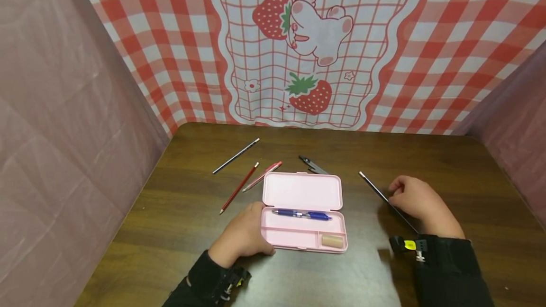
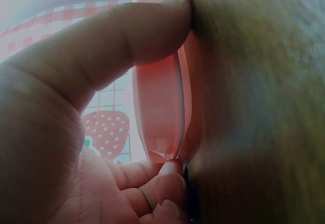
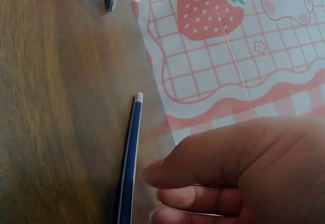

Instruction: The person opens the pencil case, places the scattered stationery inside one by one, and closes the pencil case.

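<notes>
A pink pencil case (image 1: pixel 302 192) lies with its lid folded back. My left hand (image 1: pixel 243 233) grips its left end, thumb along the near side and fingers at the far side; the left wrist view shows the pink case wall (image 2: pixel 158 102) between them. Inside are a blue pen (image 1: pixel 302 214) in the long compartment and a tan eraser-like block (image 1: pixel 332 241) at the lower right. My right hand (image 1: pixel 420 203) hovers beside a dark blue pencil (image 1: pixel 372 185) with a white end, fingers loosely bent. In the right wrist view the pencil (image 3: pixel 130 153) lies just left of the fingertips, not held.
Left of the case lie a blue-striped pencil (image 1: pixel 235 156), a red pencil (image 1: pixel 240 187) and a pink pen (image 1: pixel 262 176). A grey compass (image 1: pixel 313 165) is partly hidden behind the lid. A checked strawberry cloth (image 1: pixel 170 37) hangs at the wooden table's (image 1: pixel 187 155) back edge.
</notes>
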A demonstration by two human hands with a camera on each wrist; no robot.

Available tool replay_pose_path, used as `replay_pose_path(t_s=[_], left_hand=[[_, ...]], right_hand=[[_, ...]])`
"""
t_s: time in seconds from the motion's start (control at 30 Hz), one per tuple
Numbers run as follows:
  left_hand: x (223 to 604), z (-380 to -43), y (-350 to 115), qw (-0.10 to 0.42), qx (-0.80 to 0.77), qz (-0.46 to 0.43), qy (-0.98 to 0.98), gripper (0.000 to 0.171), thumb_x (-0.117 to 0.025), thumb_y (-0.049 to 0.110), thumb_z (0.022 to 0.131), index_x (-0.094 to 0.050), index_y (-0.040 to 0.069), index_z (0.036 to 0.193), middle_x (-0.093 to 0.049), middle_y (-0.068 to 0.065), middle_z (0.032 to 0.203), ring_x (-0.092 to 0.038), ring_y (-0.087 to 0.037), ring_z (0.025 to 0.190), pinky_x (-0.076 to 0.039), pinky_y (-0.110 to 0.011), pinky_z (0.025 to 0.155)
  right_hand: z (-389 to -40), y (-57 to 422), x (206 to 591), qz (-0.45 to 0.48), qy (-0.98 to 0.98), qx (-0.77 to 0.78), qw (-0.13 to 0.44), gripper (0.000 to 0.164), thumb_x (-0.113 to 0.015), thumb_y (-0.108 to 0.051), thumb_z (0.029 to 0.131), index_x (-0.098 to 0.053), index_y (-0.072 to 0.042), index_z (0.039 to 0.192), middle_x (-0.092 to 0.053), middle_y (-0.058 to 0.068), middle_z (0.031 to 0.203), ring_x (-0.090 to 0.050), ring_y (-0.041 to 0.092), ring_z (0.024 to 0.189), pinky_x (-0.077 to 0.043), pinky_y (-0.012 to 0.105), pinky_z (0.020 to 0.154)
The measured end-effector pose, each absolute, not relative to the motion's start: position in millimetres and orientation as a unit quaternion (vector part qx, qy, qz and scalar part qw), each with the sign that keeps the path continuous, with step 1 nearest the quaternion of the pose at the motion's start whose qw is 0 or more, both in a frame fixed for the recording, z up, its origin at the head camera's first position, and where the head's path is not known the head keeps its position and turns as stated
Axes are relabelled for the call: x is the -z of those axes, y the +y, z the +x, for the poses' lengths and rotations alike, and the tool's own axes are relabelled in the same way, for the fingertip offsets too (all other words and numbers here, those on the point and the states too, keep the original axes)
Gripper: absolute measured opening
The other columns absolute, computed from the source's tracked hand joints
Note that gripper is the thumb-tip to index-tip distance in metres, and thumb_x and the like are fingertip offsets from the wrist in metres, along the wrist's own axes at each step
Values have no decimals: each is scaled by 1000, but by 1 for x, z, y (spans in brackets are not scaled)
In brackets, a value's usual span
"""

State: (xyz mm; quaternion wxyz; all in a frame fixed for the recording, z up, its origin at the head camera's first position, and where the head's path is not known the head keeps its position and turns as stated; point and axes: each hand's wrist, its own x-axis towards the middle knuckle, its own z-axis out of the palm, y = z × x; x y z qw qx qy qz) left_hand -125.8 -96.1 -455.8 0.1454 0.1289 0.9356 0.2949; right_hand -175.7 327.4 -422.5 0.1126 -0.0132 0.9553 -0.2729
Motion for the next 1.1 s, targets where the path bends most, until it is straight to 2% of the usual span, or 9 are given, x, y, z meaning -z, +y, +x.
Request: replay_pose_path(t_s=[0.13,0.37,0.57,1.1], left_hand=[[457,-126,-96,144,-294,130,936,102,-101,29,51,-50,-2,133,-57,-11,115,-56,-24,96,-49,-46,90],[458,-126,-96,142,-291,130,937,102,-101,29,50,-50,-1,134,-57,-11,116,-55,-24,96,-49,-45,89],[457,-126,-96,135,-295,137,936,101,-101,28,49,-51,-2,131,-57,-11,113,-56,-24,94,-50,-45,87],[458,-127,-97,141,-297,133,935,101,-101,28,49,-51,-1,133,-58,-10,115,-55,-23,95,-49,-45,90]], right_hand=[[-176,326,426,-14,953,279,118,23,-71,-8,85,-63,4,102,-59,10,84,-55,25,73,-44,37,63],[-175,322,431,0,950,280,142,21,-68,-6,87,-61,3,104,-57,10,83,-52,26,72,-42,37,62],[-175,319,430,-2,952,271,145,16,-70,-7,86,-62,1,97,-59,9,82,-53,25,72,-43,37,61],[-175,307,425,-27,961,236,140,18,-71,-7,83,-63,2,97,-59,8,80,-53,24,70,-43,37,62]])
